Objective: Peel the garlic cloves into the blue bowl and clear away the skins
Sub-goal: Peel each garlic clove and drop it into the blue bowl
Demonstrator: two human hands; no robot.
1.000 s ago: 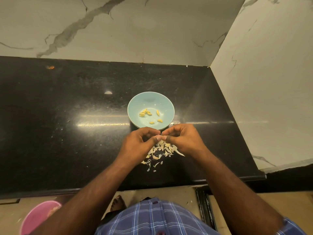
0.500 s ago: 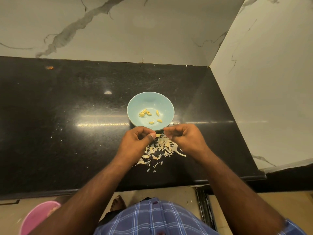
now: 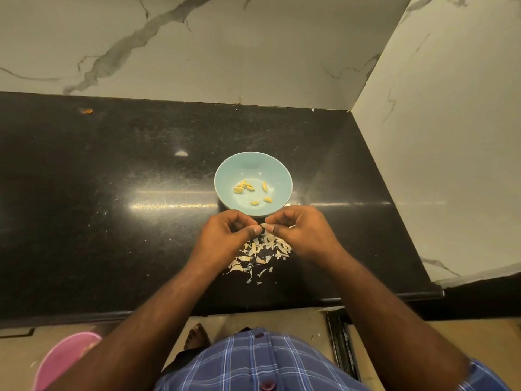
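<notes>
both hands pinch one clove [image 3: 263, 225] between thumbs, left hand [image 3: 225, 238] and right hand [image 3: 301, 235] meeting just in front of the bowl [image 3: 225, 176], which holds smooth yellow peeled cloves [image 3: 245, 187]; papery, curled skins [image 3: 260, 253] lie beneath on glossy black counter [image 3: 112, 207]

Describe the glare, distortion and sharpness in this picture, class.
Head view: a bright glare streak crosses the black counter left of the blue bowl; wide-angle bending curves the counter's edges; the garlic clove between both thumbs is too small to resolve sharply.
</notes>
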